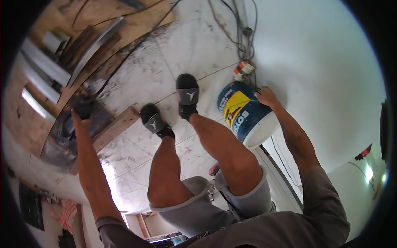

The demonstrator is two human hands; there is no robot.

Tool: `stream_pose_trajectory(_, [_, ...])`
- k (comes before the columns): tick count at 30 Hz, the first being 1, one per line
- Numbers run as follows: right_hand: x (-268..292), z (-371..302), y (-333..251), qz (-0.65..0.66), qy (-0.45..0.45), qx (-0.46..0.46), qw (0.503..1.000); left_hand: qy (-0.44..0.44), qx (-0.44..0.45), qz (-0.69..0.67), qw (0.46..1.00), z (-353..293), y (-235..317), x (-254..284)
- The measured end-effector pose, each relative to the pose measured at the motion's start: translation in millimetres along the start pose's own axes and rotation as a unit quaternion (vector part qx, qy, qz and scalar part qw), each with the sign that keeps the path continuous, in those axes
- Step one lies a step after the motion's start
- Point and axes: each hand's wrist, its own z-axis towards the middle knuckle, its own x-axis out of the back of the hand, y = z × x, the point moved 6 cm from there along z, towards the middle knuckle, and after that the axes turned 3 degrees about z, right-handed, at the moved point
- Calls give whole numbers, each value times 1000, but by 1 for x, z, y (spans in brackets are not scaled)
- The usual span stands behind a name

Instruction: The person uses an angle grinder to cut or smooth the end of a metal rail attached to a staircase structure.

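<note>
My left hand [79, 118] is at the far left, with its fingers closed around a dark power tool [84, 105]. A black cord [132, 51] trails from the tool's area toward the top. The tool's exact kind is lost in the shade. To the right, my right hand [268, 97] has its fingers bent at the side of a blue paint bucket [248, 113] with a yellow patch and a white end. Something thin and dark shows at those fingertips, too small to name. Behind the bucket, a small orange and white box [243, 70] lies beside several cables [246, 43].
Curved metal strips [95, 49] and pale metal profiles [45, 62] lie on a wooden board [25, 109] at the left. A timber length [118, 129] rests on the stained tile floor [165, 53] near my sandals [188, 93]. A white wall [322, 62] rises at the right.
</note>
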Motion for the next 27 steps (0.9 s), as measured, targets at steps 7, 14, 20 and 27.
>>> stream_pose_trajectory(7, [3, 28, 26, -33, -43, -17, 998, 41, -76, 37, 996, 15, -4, -27])
stream_pose_trajectory(14, [63, 10, 21, -54, -15, 49, 997, 50, -205, 2, 978, -70, 22, 13])
stream_pose_trajectory(20, [156, -80, 37, 97, 101, 30, 990, -24, -112, -118, 986, -212, 9, 35])
stream_pose_trajectory(27, [293, -254, 43, 299, 197, 49, 932, -121, -226, -28, 966, -427, -2, 40])
